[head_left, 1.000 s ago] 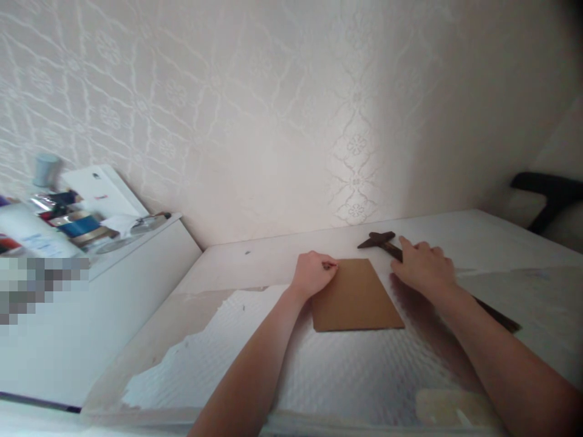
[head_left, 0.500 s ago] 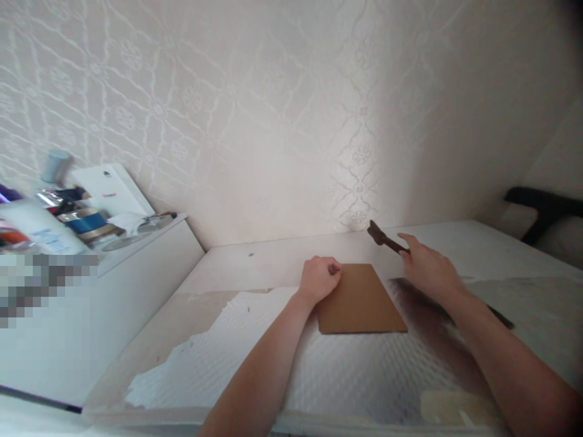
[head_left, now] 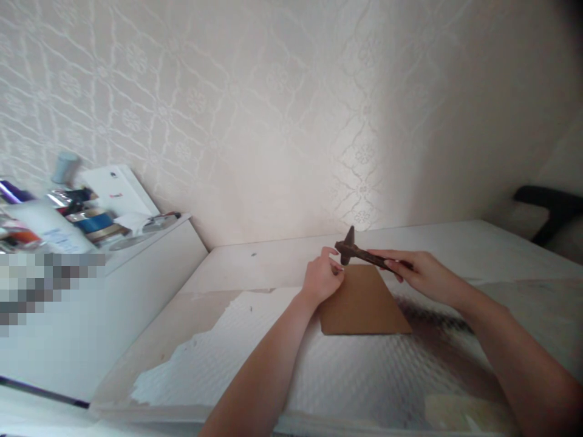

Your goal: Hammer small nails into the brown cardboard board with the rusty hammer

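Pale patterned wallpaper [head_left: 273, 121] backs a white tabletop [head_left: 273, 261] bearing rectangular brown cardboard [head_left: 364, 306]. The right hand [head_left: 423, 273] grips a dark brown hammer [head_left: 364, 257] near the far-left corner; the left hand [head_left: 319, 278] curls there, its finger hold unclear.

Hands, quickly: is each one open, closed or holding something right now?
Left hand: partly closed, apparently pinching a small brown thing at the cardboard; too small to identify.
Right hand: closed, holding the hammer by its handle.
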### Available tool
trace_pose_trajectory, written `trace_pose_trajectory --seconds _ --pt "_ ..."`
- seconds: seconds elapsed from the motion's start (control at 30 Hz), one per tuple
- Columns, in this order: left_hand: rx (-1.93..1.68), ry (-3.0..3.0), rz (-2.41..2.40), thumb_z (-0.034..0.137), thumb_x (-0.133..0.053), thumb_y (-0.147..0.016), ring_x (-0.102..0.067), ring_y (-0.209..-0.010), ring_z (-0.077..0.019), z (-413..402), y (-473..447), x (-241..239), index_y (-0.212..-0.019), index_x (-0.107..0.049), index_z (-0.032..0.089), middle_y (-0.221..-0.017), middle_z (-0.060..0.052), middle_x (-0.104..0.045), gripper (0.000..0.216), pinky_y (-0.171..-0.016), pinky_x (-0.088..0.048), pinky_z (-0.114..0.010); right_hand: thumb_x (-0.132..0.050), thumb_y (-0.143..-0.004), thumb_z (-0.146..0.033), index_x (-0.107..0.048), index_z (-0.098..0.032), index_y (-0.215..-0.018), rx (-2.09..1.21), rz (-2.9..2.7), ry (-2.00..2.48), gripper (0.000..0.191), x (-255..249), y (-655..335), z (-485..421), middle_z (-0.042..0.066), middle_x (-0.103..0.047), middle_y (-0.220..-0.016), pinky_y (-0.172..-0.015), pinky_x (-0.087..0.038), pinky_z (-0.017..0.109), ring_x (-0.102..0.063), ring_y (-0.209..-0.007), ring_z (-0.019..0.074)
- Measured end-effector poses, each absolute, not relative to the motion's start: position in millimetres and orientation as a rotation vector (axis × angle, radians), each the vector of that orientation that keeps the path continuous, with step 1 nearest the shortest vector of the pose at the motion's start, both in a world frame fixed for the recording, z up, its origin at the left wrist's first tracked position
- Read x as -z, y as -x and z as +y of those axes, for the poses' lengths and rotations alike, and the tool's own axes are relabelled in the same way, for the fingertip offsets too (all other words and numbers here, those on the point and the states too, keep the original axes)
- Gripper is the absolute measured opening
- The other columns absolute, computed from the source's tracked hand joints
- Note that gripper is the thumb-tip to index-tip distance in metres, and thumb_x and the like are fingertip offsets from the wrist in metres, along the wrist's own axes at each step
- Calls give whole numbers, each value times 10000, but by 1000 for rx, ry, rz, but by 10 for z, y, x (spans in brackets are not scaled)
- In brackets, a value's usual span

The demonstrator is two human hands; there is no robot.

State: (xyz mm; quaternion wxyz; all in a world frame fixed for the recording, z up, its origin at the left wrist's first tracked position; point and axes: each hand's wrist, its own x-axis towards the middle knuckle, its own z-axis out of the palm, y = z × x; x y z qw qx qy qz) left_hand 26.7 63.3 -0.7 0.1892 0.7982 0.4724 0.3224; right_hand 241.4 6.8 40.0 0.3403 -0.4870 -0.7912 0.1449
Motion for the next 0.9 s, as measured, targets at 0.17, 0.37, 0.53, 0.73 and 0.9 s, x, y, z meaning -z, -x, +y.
trace_pose_trajectory --seconds 0.17,0.37,0.53,0.73,0.9 --pt "-902 -2252 1333 143 -563 -697 -621 -727 -152 634 -270 2 -1060 -380 221 -801 8 -671 414 -706 -470 -277 -353 -886 -409 -638 -197 -1146 -397 -2068 1251 440 -427 -2397 59 23 -637 -604 -497 -395 244 -523 -500 150" --pt "-899 -2278 1314 160 -572 -693 -619 -737 -157 657 -257 21 -1076 -364 216 -796 9 -661 439 -688 -466 -271 -354 -888 -414 -635 -195 -1152 -439 -2081 1268 444 -403 -2408 82 31 -648 -621 -510 -395 244 -540 -535 159" --pt "-896 -2304 1335 165 -565 -696 -613 -729 -158 657 -259 22 -1045 -385 214 -782 10 -652 396 -664 -459 -264 -357 -888 -429 -626 -207 -1166 -468 -2094 1259 445 -395 -2401 68 35 -659 -672 -504 -378 238 -530 -544 153" --pt "-886 -2320 1341 174 -565 -698 -609 -720 -160 650 -258 14 -1022 -399 209 -776 7 -650 366 -653 -456 -264 -345 -886 -446 -635 -179 -1153 -461 -2081 1268 477 -422 -2392 45 26 -615 -571 -492 -367 239 -494 -497 144" --pt "-871 -2326 1354 178 -568 -701 -609 -712 -158 649 -255 13 -1015 -401 208 -773 7 -648 358 -650 -456 -264 -340 -888 -466 -626 -178 -1163 -464 -2087 1261 490 -424 -2389 43 19 -614 -597 -478 -339 226 -450 -484 124"
